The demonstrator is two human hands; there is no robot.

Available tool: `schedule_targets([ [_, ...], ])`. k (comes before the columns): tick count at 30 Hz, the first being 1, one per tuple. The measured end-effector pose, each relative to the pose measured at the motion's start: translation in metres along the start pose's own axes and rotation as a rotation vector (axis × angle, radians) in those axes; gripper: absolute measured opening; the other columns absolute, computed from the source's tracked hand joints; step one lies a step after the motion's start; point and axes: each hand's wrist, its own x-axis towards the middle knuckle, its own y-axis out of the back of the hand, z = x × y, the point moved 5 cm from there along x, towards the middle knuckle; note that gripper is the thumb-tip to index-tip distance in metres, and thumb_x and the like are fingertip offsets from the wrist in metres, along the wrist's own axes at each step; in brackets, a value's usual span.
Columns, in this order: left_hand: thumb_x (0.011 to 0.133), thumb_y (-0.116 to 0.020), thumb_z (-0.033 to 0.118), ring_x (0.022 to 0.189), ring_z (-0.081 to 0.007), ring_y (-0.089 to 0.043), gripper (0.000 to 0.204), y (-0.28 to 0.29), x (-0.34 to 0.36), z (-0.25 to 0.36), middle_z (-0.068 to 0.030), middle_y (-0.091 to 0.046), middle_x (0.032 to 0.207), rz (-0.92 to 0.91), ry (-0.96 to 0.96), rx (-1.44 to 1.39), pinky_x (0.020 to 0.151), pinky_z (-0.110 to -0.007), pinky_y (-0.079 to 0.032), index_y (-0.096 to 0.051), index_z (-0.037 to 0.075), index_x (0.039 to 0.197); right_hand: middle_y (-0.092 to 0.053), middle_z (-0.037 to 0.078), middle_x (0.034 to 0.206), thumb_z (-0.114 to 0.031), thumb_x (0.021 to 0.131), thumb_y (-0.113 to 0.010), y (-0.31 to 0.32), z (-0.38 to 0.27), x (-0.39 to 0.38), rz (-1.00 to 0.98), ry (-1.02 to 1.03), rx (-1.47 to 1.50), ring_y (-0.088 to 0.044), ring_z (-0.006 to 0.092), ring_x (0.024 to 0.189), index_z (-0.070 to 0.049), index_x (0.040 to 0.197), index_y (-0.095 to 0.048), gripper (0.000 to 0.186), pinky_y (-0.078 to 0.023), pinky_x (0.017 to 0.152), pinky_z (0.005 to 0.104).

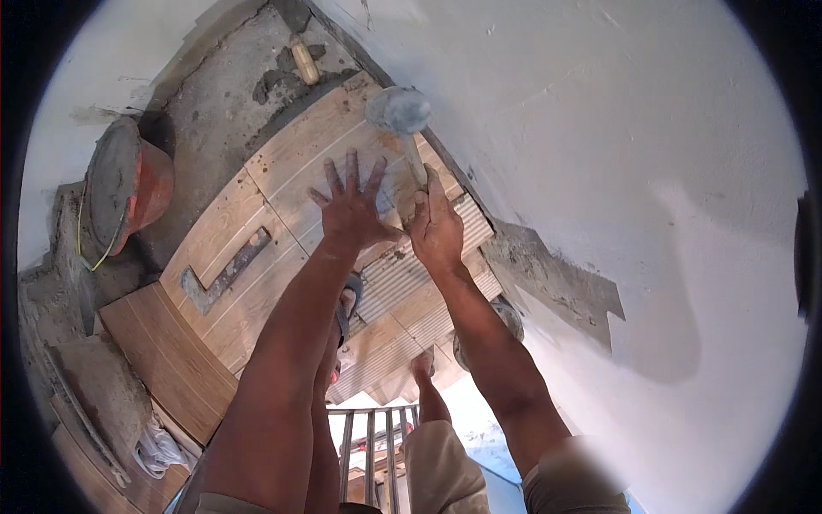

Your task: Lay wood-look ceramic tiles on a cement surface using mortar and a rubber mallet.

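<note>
My left hand (351,210) lies with fingers spread on a wood-look floor tile (295,184), dusty with grey mortar. Beside it, my right hand (438,224) is closed round the wooden handle of a mallet (399,110). The mallet's head is rounded and grey, and it points away from me above the far tiles near the right wall. Whether it touches the tile I cannot tell. On the tiles left of my forearm rests a flat L-shaped metal square (224,272).
An orange bucket (152,184) of grey mortar stands at the left. A wooden-handled trowel (304,62) lies on the rough concrete (214,103) at the far end. Ribbed step edges (402,283) descend toward me, above a metal railing (370,454). A plastered wall (616,171) rises at the right.
</note>
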Motion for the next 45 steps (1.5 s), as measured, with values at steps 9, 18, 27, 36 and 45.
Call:
schedule_targets([
  [9,0.051,-0.085,0.078,0.157,-0.0508,0.005,0.143,0.001,0.001,0.006,-0.0119,0.005,0.175,-0.053,0.02,-0.018,0.111,-0.084,-0.014,-0.013,0.036,0.167,-0.07,0.027,0.118,-0.023,0.104,-0.054,-0.007,0.017,0.014,-0.076,-0.003,-0.144,-0.068,0.0462,0.104,-0.012,0.154,-0.044,0.052,-0.055,0.087,0.0526],
  [18,0.051,-0.086,0.077,0.157,-0.0509,0.004,0.142,-0.002,0.001,0.001,-0.0129,0.001,0.175,-0.045,0.017,-0.005,0.111,-0.084,-0.015,-0.014,0.036,0.167,-0.07,0.027,0.117,-0.028,0.107,-0.049,-0.013,0.007,0.024,-0.246,-0.112,-0.252,-0.069,0.0462,0.104,-0.011,0.152,-0.045,0.049,-0.056,0.086,0.0517],
  [27,0.051,-0.086,0.077,0.157,-0.0507,0.005,0.143,-0.004,-0.001,-0.001,-0.0117,0.001,0.175,-0.049,0.02,-0.035,0.112,-0.084,-0.013,-0.012,0.037,0.166,-0.069,0.028,0.116,-0.028,0.106,-0.05,-0.011,-0.005,0.028,-0.095,-0.035,-0.098,-0.068,0.0485,0.101,-0.011,0.15,-0.048,0.047,-0.056,0.083,0.0533],
  [36,0.05,-0.086,0.076,0.157,-0.0502,0.007,0.141,0.001,-0.001,-0.002,-0.0097,0.003,0.175,-0.033,0.016,-0.069,0.111,-0.085,-0.01,-0.015,0.039,0.166,-0.07,0.028,0.114,-0.029,0.107,-0.048,-0.006,0.0,0.025,-0.062,0.047,-0.033,-0.068,0.0483,0.102,-0.013,0.152,-0.046,0.048,-0.055,0.084,0.0545],
  [45,0.051,-0.087,0.073,0.157,-0.0494,0.008,0.136,-0.002,0.0,-0.001,-0.01,0.004,0.175,-0.018,0.002,-0.096,0.109,-0.087,-0.007,-0.021,0.038,0.165,-0.07,0.028,0.116,-0.032,0.107,-0.047,-0.018,0.004,0.033,-0.111,-0.028,-0.147,-0.067,0.0497,0.104,-0.013,0.149,-0.049,0.047,-0.054,0.085,0.057],
])
